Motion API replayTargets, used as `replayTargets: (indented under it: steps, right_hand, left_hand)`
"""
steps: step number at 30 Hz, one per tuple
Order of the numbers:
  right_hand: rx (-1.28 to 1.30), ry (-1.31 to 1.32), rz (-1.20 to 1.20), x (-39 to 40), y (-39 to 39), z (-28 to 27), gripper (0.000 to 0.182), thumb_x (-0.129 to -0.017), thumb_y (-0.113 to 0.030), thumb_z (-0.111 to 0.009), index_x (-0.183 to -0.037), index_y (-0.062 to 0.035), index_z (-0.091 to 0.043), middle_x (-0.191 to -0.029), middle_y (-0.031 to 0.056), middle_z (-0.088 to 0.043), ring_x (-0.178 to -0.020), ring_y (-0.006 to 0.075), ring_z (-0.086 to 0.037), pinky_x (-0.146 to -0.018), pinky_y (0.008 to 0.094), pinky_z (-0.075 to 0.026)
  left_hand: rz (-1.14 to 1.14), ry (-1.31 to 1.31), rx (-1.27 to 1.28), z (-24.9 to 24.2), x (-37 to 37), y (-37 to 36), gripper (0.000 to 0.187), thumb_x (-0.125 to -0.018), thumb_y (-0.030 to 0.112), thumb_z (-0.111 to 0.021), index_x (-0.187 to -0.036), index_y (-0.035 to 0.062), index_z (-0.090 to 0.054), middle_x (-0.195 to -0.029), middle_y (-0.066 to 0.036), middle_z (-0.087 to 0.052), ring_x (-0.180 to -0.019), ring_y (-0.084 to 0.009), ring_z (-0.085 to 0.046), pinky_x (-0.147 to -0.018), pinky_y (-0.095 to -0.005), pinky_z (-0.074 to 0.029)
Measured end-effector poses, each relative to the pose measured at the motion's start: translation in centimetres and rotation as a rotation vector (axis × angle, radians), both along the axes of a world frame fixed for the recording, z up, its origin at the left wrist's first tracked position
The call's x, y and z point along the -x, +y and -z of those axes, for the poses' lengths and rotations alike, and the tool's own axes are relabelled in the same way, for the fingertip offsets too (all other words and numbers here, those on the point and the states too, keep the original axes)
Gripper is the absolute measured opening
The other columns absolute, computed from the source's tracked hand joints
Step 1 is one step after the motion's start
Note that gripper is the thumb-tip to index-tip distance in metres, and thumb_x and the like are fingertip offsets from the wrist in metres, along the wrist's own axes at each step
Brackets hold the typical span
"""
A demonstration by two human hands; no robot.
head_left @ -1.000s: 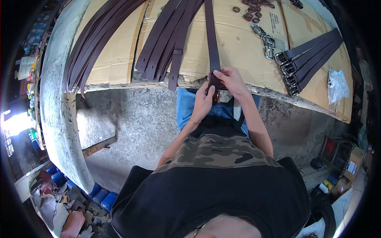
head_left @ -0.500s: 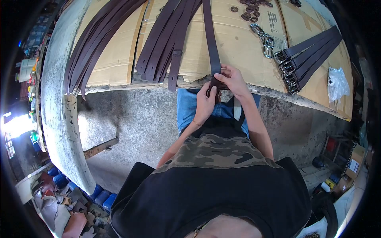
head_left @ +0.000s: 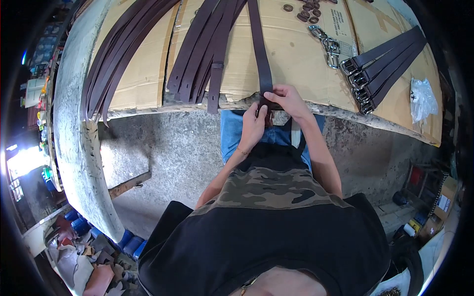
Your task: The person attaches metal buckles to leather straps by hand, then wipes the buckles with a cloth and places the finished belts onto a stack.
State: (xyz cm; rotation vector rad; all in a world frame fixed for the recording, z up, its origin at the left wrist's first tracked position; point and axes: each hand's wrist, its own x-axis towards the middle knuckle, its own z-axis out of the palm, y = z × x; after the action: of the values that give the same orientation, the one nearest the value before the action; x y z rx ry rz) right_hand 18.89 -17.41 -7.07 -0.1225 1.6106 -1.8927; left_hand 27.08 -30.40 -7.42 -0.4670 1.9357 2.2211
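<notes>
A long dark brown leather belt strap (head_left: pixel 261 49) runs down the cardboard to the front edge of the table, where both hands have its near end. My left hand (head_left: pixel 253 127) is closed on that end from below, thumb up against the leather. From the right, my right hand (head_left: pixel 289 102) pinches the strap just above, thumb on top and fingers curled. The very end of the strap is mostly hidden between the hands. Close to the left lies a bundle of similar straps (head_left: pixel 195 59) with punched ends, one strap (head_left: pixel 215 86) carrying a small loop.
Another bundle of straps (head_left: pixel 118 59) hangs over the edge at far left. Small leather loops (head_left: pixel 308 11) and loose metal buckles (head_left: pixel 326 45) lie beyond my right hand. Belts with buckles (head_left: pixel 387 64) fan out at right, near a clear plastic bag (head_left: pixel 423 101). Leather scraps (head_left: pixel 81 261) lie lower left.
Both hands have shifted slightly left and the right has come a little lower along the strap. The grip on the strap end stays much the same; the view has tilted slightly.
</notes>
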Motion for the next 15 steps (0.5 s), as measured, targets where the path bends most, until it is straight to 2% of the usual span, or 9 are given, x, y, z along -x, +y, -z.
replayTargets:
  steps: [2,4,6,9,11,12,13,14,15]
  right_hand:
    - [0.134,-0.147,0.068,-0.4,0.0,-0.3,0.021,-0.088,-0.018,-0.061,-0.095,0.0012,-0.062,-0.07,0.0067,-0.063,-0.049,0.0155,-0.059,-0.041,0.0276,-0.047]
    - [0.153,-0.206,0.078,-0.8,-0.3,0.3,0.021,-0.088,-0.019,-0.06,-0.092,0.0008,-0.062,-0.068,0.0062,-0.062,-0.046,0.0158,-0.057,-0.038,0.0279,-0.046]
    - [0.172,-0.263,0.089,-1.3,-0.7,0.6,0.021,-0.089,-0.021,-0.06,-0.089,0.0003,-0.062,-0.065,0.0056,-0.061,-0.042,0.0162,-0.055,-0.036,0.0282,-0.044]
    - [0.185,-0.263,0.176,-1.7,-0.9,0.9,0.022,-0.089,-0.021,-0.06,-0.083,0.0,-0.062,-0.063,0.0047,-0.06,-0.04,0.0141,-0.054,-0.034,0.0269,-0.042]
    - [-0.005,-0.242,0.121,-1.6,-0.6,1.4,0.017,-0.088,-0.017,-0.062,-0.093,-0.0004,-0.063,-0.087,0.0051,-0.065,-0.076,0.011,-0.061,-0.066,0.023,-0.049]
    - [-0.005,-0.242,0.121,-1.7,-0.8,1.3,0.017,-0.088,-0.017,-0.062,-0.093,-0.0004,-0.063,-0.087,0.0051,-0.065,-0.076,0.011,-0.061,-0.066,0.023,-0.049]
    - [0.143,-0.216,0.164,-1.9,-1.1,1.1,0.019,-0.089,-0.017,-0.06,-0.096,0.0001,-0.062,-0.091,0.0067,-0.065,-0.08,0.0123,-0.061,-0.069,0.0243,-0.05]
    - [0.29,-0.19,0.204,-2.0,-1.4,0.9,0.021,-0.09,-0.018,-0.058,-0.099,0.0005,-0.06,-0.095,0.0084,-0.064,-0.084,0.0135,-0.061,-0.071,0.0256,-0.05]
    - [0.29,-0.19,0.203,-1.9,-1.3,0.4,0.021,-0.09,-0.018,-0.058,-0.099,0.0005,-0.06,-0.095,0.0084,-0.064,-0.084,0.0135,-0.061,-0.071,0.0256,-0.05]
  left_hand:
    - [0.013,0.006,-0.006,0.1,0.0,0.0,0.016,-0.096,0.012,-0.043,-0.095,-0.0009,-0.053,-0.071,-0.004,-0.059,-0.057,-0.0086,-0.052,-0.054,-0.0231,-0.045]
    - [0.026,0.018,-0.014,0.7,0.4,0.1,0.016,-0.096,0.012,-0.043,-0.094,-0.001,-0.053,-0.071,-0.004,-0.059,-0.057,-0.0088,-0.052,-0.054,-0.023,-0.045]
    - [0.021,0.118,0.103,1.3,0.7,0.1,0.016,-0.096,0.012,-0.044,-0.092,-0.0013,-0.052,-0.071,-0.004,-0.058,-0.057,-0.0094,-0.053,-0.054,-0.0235,-0.045]
    - [0.017,0.057,-0.001,-0.5,0.7,0.4,0.016,-0.096,0.012,-0.044,-0.092,-0.0017,-0.052,-0.072,-0.005,-0.058,-0.057,-0.0099,-0.053,-0.053,-0.0239,-0.044]
    - [0.012,0.061,0.045,-0.1,0.6,0.5,0.016,-0.096,0.012,-0.044,-0.092,-0.0018,-0.052,-0.073,-0.005,-0.058,-0.057,-0.01,-0.053,-0.053,-0.0239,-0.044]
    - [0.005,0.07,0.092,0.0,0.7,0.5,0.016,-0.096,0.012,-0.044,-0.092,-0.0019,-0.052,-0.073,-0.005,-0.058,-0.058,-0.0101,-0.053,-0.052,-0.0239,-0.044]
    - [0.006,0.071,0.091,-0.1,0.7,0.5,0.016,-0.096,0.012,-0.044,-0.092,-0.0019,-0.052,-0.073,-0.005,-0.058,-0.058,-0.0101,-0.053,-0.052,-0.0239,-0.044]
    - [0.018,0.055,-0.016,-0.1,0.6,0.5,0.016,-0.096,0.012,-0.044,-0.093,-0.0019,-0.052,-0.073,-0.005,-0.058,-0.058,-0.0104,-0.053,-0.053,-0.0238,-0.044]
    - [0.03,0.039,-0.122,-0.2,0.5,0.5,0.016,-0.096,0.012,-0.044,-0.094,-0.0019,-0.052,-0.073,-0.005,-0.058,-0.058,-0.0106,-0.054,-0.054,-0.0237,-0.044]
